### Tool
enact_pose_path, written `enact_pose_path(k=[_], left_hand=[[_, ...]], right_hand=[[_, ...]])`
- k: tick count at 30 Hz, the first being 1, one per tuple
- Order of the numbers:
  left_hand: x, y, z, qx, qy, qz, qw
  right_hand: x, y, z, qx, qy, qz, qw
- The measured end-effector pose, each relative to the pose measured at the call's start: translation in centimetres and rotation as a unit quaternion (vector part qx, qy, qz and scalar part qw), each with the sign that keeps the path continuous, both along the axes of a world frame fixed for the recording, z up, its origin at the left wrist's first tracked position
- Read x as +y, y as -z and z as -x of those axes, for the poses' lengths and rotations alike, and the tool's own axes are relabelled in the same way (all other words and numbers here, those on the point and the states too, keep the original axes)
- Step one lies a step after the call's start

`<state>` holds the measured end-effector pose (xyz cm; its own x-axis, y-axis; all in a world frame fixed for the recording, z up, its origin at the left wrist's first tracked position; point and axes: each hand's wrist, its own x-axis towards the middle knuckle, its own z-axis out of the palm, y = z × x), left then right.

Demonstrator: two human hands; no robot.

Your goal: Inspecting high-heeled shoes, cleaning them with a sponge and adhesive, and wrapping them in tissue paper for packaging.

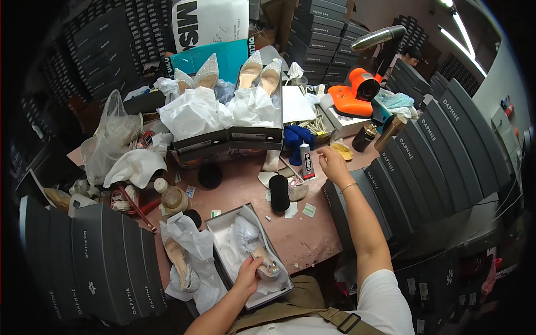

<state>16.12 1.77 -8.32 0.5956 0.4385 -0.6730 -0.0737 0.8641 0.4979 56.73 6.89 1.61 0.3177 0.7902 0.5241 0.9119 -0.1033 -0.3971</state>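
Left hand at near edge of the worn pink worktop, grip closed on a glittery beige high-heeled shoe inside the open grey shoebox lined with white tissue paper. Its mate, a second glittery heel, lies on crumpled white tissue just left of the box. Right hand reaches toward the far right side, fingers loosely curled, empty, grip released, just beside a white glue tube with red-and-black label. Black cylindrical pad lies mid-worktop.
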Motion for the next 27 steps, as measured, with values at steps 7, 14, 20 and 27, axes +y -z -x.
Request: enact_pose_path(k=[7, 14, 20, 27], left_hand=[[-0.9, -1.6, 0.8, -0.033, 0.024, -0.064, 0.997], [-4.3, -6.4, 3.4, -0.137, -0.087, -0.128, 0.978], [-2.3, -5.8, 3.5, -0.112, -0.125, 0.059, 0.984], [-1.7, -6.5, 5.4, -0.186, -0.074, 0.007, 0.980]], right_hand=[[-10.1, -2.5, 12.5, 0.266, -0.083, 0.059, 0.959], [-17.7, -3.0, 28.9, 0.331, -0.344, 0.191, 0.857], [-17.9, -2.3, 31.6, 0.429, -0.385, 0.160, 0.801], [-18.1, -4.1, 28.6, 0.443, -0.316, 0.124, 0.830]])
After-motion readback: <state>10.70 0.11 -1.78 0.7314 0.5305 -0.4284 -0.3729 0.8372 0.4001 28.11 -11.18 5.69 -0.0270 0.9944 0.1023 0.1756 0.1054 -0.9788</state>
